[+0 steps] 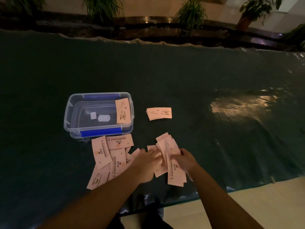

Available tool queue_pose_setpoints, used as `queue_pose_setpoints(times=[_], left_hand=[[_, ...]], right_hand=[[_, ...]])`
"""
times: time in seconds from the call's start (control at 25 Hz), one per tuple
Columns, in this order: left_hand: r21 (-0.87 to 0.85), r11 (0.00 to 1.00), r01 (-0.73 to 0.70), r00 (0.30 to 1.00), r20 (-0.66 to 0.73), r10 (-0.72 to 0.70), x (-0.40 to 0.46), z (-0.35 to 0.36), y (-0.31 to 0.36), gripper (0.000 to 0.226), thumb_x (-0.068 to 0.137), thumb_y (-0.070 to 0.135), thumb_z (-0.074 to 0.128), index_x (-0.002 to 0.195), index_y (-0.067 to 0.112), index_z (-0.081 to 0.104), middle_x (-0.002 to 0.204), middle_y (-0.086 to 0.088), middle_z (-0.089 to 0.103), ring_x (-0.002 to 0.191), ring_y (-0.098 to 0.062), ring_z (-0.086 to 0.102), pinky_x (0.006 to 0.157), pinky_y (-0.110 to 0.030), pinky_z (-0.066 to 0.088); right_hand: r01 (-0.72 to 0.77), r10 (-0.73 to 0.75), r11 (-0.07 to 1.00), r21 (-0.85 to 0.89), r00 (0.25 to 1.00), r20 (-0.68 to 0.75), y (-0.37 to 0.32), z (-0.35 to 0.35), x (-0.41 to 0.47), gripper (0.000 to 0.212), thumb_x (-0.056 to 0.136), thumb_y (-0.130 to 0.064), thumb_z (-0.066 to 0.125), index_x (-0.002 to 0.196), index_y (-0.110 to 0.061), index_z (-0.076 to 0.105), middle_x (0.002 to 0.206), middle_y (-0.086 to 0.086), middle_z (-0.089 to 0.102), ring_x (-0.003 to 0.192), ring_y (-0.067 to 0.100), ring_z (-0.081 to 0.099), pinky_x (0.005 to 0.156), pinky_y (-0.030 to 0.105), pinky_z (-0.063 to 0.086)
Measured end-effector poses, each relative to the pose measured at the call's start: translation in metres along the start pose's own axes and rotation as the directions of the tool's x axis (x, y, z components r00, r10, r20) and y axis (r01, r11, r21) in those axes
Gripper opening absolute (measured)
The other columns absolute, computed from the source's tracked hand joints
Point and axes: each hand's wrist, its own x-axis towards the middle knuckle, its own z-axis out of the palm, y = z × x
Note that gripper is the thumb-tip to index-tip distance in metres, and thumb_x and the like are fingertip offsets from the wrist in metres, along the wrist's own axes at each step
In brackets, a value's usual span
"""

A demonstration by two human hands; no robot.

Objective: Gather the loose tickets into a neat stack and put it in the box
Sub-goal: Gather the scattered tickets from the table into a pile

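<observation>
Pink paper tickets lie scattered on a dark green table. One loose spread of tickets [107, 156] sits in front of the clear plastic box [69, 113]. My left hand [145, 162] and my right hand [183, 161] meet over a second bunch of tickets [168, 146], fingers closed on them. A small neat stack [159, 113] lies apart, to the right of the box. Inside the box, a stack of tickets [123, 111] leans against the right wall.
The box has blue clip handles [100, 132] on its near and far sides. The table's near edge [214, 194] runs diagonally at lower right, with pale floor beyond. A dark ledge with potted plants [191, 15] runs behind the table.
</observation>
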Motion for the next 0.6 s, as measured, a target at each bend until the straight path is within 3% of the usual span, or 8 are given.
queue_pose_setpoints(times=[0.16, 0.36, 0.48, 0.6], left_hand=[[0.043, 0.999, -0.003, 0.999, 0.036, 0.001, 0.019, -0.015, -0.008, 0.064, 0.088, 0.04, 0.072, 0.145, 0.022, 0.049, 0.15, -0.007, 0.048, 0.138, -0.029, 0.041, 0.112, -0.056, 0.035], [0.002, 0.974, 0.228, 0.974, 0.017, -0.228, 0.036, -0.009, -0.006, 0.086, 0.079, 0.062, 0.074, 0.145, 0.015, 0.046, 0.147, -0.012, 0.048, 0.133, -0.032, 0.045, 0.11, -0.052, 0.038], [-0.159, 0.899, 0.408, 0.913, 0.081, -0.4, 0.033, -0.006, 0.0, 0.096, 0.076, 0.064, 0.077, 0.15, 0.016, 0.038, 0.151, -0.012, 0.045, 0.135, -0.033, 0.046, 0.11, -0.051, 0.042], [-0.276, 0.849, 0.451, 0.888, 0.043, -0.457, 0.025, 0.002, 0.007, 0.07, 0.091, 0.049, 0.069, 0.146, 0.014, 0.044, 0.145, -0.011, 0.049, 0.129, -0.028, 0.049, 0.106, -0.042, 0.048]], right_hand=[[-0.093, 0.102, 0.974, 0.204, 0.994, -0.033, 0.023, -0.014, -0.005, 0.025, 0.097, -0.019, 0.063, 0.122, -0.023, 0.062, 0.104, 0.016, 0.079, 0.09, 0.031, 0.081, 0.079, 0.049, 0.067], [-0.187, 0.197, 0.906, 0.381, 0.98, 0.013, 0.039, -0.017, -0.014, 0.023, 0.1, -0.023, 0.06, 0.121, -0.018, 0.063, 0.095, 0.016, 0.079, 0.077, 0.025, 0.083, 0.074, 0.044, 0.068], [-0.21, 0.22, 0.891, 0.402, 0.975, 0.02, 0.038, -0.005, -0.019, 0.019, 0.102, -0.026, 0.058, 0.119, -0.018, 0.062, 0.104, 0.019, 0.078, 0.089, 0.029, 0.082, 0.08, 0.047, 0.067], [-0.169, 0.185, 0.889, 0.426, 0.983, 0.005, 0.034, 0.012, -0.023, 0.018, 0.103, -0.019, 0.055, 0.117, -0.012, 0.064, 0.104, 0.019, 0.077, 0.093, 0.033, 0.078, 0.082, 0.049, 0.064]])
